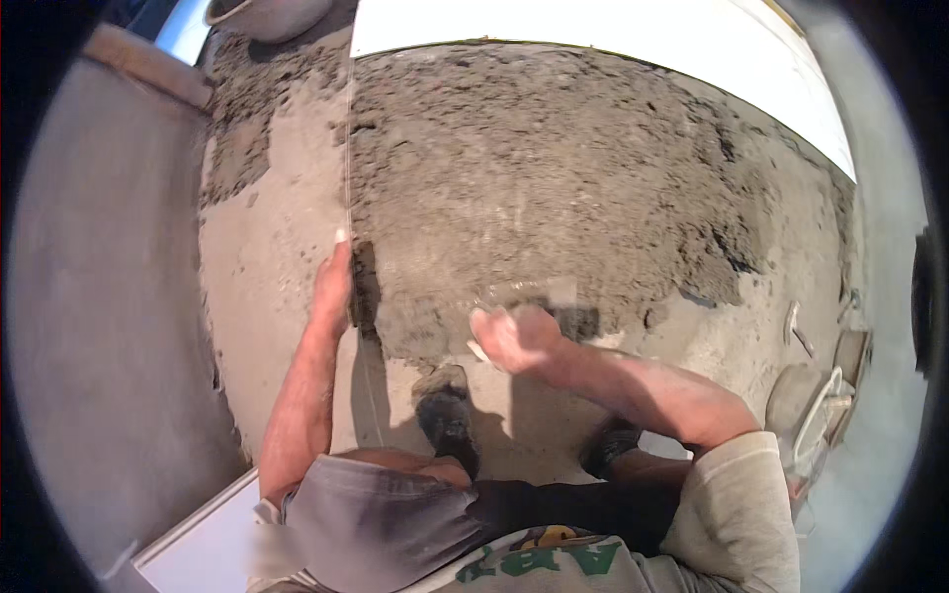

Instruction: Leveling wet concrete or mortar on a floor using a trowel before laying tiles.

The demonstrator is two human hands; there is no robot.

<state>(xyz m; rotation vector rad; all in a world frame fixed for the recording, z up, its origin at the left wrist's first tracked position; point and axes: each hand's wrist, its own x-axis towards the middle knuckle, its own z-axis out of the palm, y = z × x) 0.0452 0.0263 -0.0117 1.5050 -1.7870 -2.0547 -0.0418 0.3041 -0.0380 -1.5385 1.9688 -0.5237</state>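
the only lettering (542,563) in view is a short row of large, dark green characters across the front of a pale shirt (733,492), looking upside down and partly lost in folds, right beside a small yellow and dark print (556,536).

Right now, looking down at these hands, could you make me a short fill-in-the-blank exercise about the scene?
1. The hand beside the thin string is the person's ____ one.
2. The fist at the near edge of the rough mortar is the person's ____ hand.
3. The large flat slab beyond the mortar looks ____ in colour.
4. The number of dark shoes in view is ____.

Missing words: left; right; white; two.
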